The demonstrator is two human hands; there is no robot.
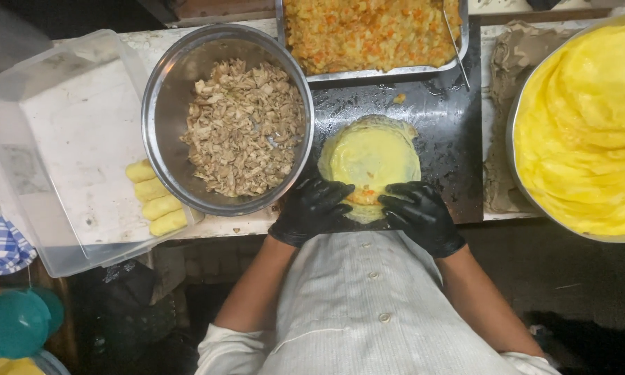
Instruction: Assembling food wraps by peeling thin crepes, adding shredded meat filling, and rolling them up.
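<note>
A round yellow crepe (372, 154) lies flat on a dark board (448, 118). Its near edge is folded over an orange filling (365, 194). My left hand (312, 208), in a black glove, presses the left side of that fold. In a matching black glove, my right hand (418, 214) holds the right side. Both sets of fingers curl over the rolled edge.
A steel bowl of shredded pale meat (243, 125) sits left of the board. Behind it stands a metal tray of orange-yellow filling (368, 31) with a spoon. A big bowl of stacked yellow crepes (590, 125) is at right. Several finished rolls (156, 198) lie in a clear plastic box (62, 139).
</note>
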